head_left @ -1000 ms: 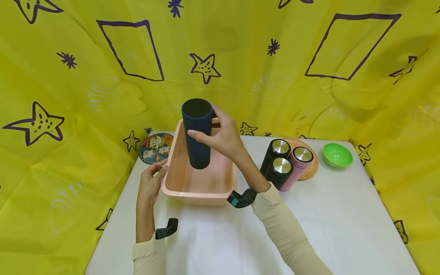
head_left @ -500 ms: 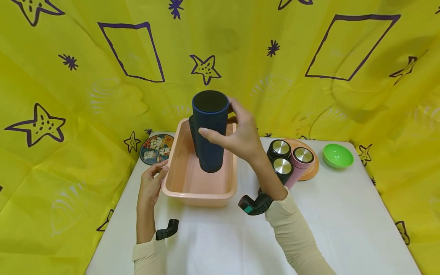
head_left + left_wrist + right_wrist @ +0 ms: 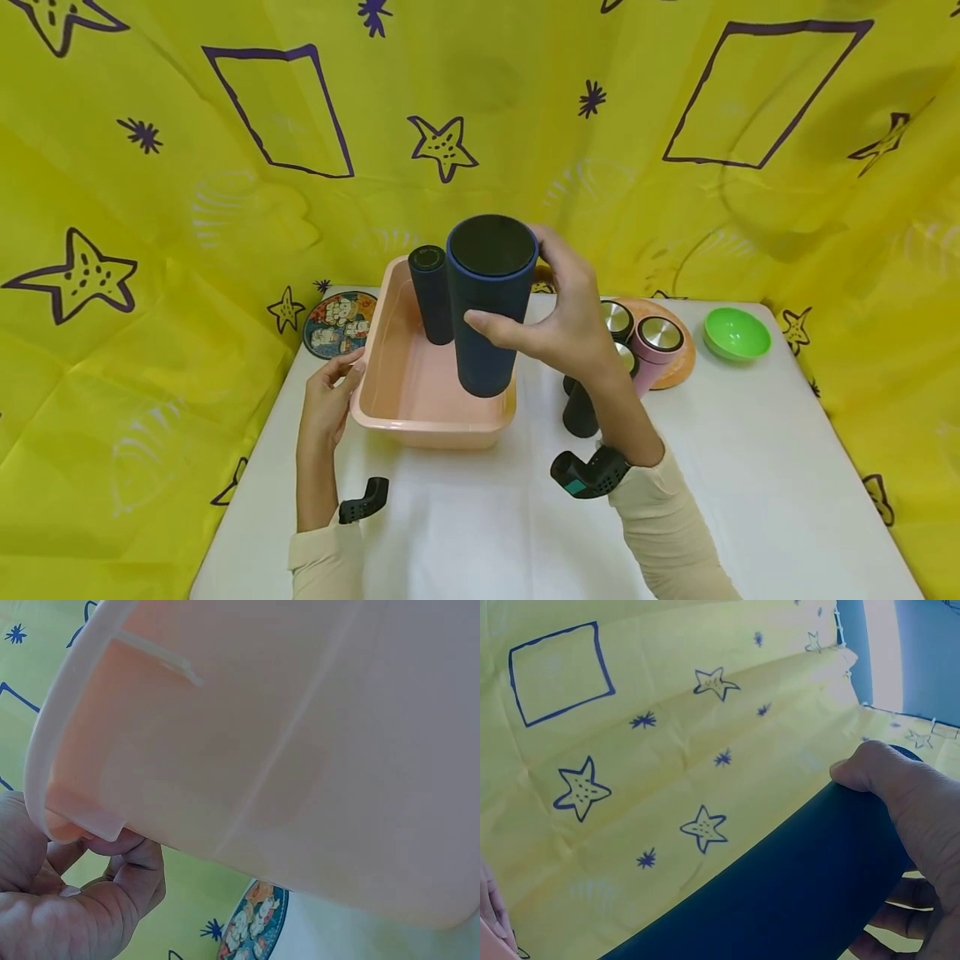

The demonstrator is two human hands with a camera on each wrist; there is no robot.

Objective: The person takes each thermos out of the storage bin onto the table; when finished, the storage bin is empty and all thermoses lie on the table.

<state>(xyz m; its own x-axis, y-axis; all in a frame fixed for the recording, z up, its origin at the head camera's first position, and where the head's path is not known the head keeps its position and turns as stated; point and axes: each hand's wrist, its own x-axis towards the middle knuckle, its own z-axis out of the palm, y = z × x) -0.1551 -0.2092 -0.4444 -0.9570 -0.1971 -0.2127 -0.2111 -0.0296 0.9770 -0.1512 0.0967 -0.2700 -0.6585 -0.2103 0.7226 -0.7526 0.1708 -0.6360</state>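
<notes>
A yellow printed curtain (image 3: 510,50) hangs behind the basin and to both sides of it. A table (image 3: 465,508) with a white surface carries the basin from below. The peach basin (image 3: 427,426) is rectangular and open at the top. My left hand (image 3: 330,396) pinches the basin's left rim between thumb and curled fingers. My right hand (image 3: 566,321) is wrapped round a dark blue bottle (image 3: 491,296), thumb on the near face, fingers behind. I hold this bottle upright and raised at the basin's right side, clear of the basin floor. A second dark bottle (image 3: 433,304) stands inside the basin, toward the far left corner.

Right of the basin, a pink flask (image 3: 654,350) stands close beside a far black flask (image 3: 615,318) and a near black flask (image 3: 627,358); my right hand and forearm partly hide the black pair. An orange round mat (image 3: 681,367) shows behind these flasks. A patterned round mat (image 3: 339,325) lies just left of the basin. A green bowl (image 3: 737,335) sits farthest right of the basin.
</notes>
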